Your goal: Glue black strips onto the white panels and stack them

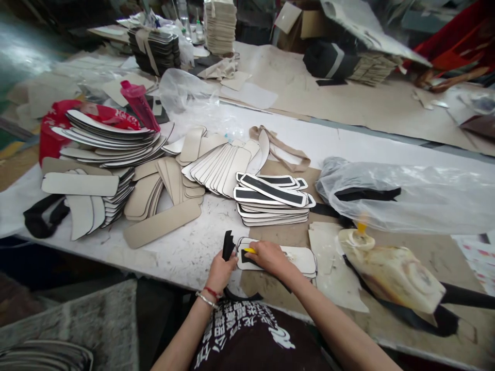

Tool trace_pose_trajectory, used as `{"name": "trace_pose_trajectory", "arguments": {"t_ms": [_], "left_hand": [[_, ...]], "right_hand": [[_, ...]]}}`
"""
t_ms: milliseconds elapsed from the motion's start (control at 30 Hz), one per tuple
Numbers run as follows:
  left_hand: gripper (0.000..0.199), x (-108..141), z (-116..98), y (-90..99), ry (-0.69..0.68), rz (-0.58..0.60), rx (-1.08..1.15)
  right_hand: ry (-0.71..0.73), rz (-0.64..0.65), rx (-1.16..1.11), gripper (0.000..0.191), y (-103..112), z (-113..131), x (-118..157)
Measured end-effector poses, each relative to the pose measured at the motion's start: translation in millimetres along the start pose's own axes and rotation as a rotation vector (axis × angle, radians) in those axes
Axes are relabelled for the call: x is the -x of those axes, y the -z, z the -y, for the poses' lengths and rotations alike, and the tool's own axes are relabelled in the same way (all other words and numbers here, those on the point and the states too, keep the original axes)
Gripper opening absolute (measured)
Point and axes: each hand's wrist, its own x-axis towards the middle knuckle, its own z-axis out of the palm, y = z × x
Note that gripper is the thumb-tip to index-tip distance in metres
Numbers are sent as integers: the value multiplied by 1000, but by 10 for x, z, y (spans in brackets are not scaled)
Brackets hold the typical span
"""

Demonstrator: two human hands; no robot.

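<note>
Nearest, the left hand (221, 272) has its fingers closed on black strips (228, 244), upright beside the pale panels (303, 259). The right hand (270, 256) grips a yellow tool (250, 250) in closed fingers, over the panels' left end, where a dark piece (246, 257) lies. The panels lie on the worktop (162, 265). To their right lies a stained container (398, 275). Just beyond the panels is a stack (273, 211) of black-centred pieces; a plastic bag (429, 190) lies right of it, fanned pieces (220, 167) left. Farther left, a pink bottle (141, 105) leans near a red bag (58, 126).
</note>
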Motion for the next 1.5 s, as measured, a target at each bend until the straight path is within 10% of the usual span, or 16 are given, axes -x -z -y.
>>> {"name": "trace_pose_trajectory", "arguments": {"t_ms": [1100,1500], "left_hand": [[11,-157,-31,-119,-21,-72,-337],[16,-218,-23,-61,-17,-15,-363]], "right_hand": [[-123,-35,66,31,-81,101,-48],[-441,-119,-254,26,-53,-1138,803]]}}
